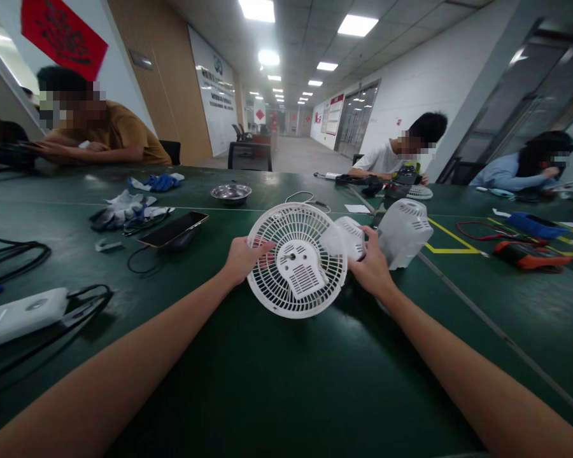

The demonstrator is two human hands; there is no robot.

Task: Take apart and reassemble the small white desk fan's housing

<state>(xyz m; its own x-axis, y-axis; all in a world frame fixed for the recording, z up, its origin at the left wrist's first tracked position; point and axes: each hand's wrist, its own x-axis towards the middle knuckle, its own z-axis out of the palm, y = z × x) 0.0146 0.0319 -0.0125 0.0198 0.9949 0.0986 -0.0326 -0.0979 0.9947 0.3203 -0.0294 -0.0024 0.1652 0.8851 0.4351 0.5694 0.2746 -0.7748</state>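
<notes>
A round white fan grille (298, 261) with a slotted centre plate is held upright over the table, facing me. My left hand (245, 257) grips its left rim, thumb on the near side and the other fingers hidden behind. On the far right side of the grille, my right hand (371, 264) is closed around a white vented plastic cover (351, 236), which partly shows through the grille's slats. Just beyond that hand, a larger white plastic housing (403, 234) stands on the table.
The green table (286, 381) carries a phone (174, 230), gloves (127, 210), a metal bowl (231, 193) and a white power strip (23, 317) with cables at left. An orange multimeter (530, 256) lies right. Several people sit around the far edge.
</notes>
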